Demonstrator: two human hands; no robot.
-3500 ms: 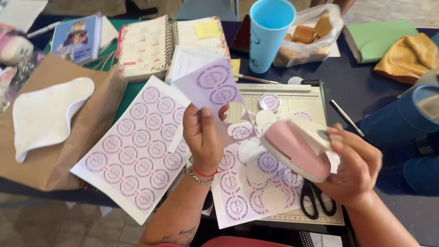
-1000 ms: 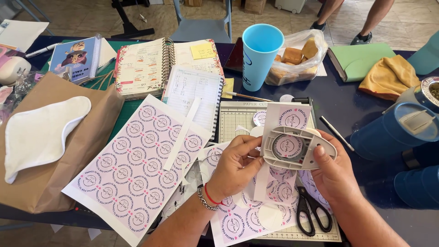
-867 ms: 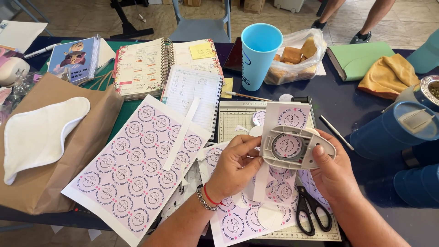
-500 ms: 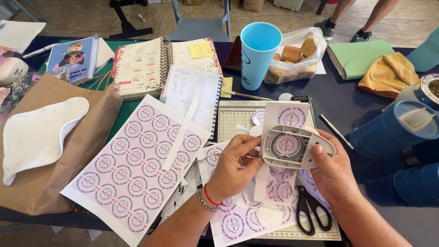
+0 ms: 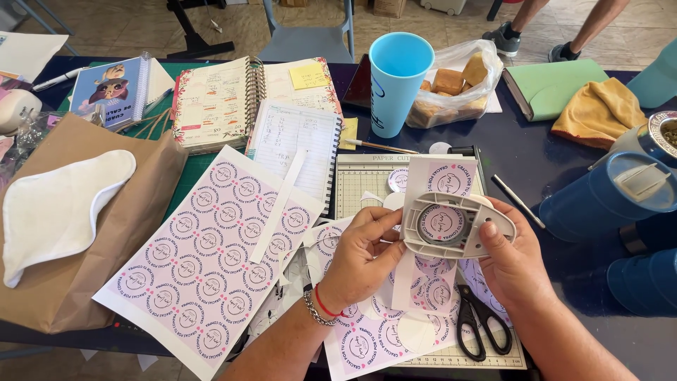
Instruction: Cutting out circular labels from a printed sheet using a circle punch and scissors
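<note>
1. Plainly, the step in hand looked like lining up a circle punch (image 5: 457, 226) over one printed round on a paper strip (image 5: 441, 212); I judged the next move called for centring the round in the window, then squeezing.
2. The right hand (image 5: 515, 264) clasped the punch from its far side, above the paper trimmer (image 5: 367, 180) near the table's front edge.
3. The left hand (image 5: 363, 254) pinched the strip and steadied the punch.
4. A full sticker sheet (image 5: 204, 254) lay to the left; scissors (image 5: 479, 324) sat just under the hands, possibly in the way.

floor: beige tiles (image 5: 127, 25) | furniture: grey chair (image 5: 307, 39), dark blue table (image 5: 536, 169) | light: bright daylight
</note>
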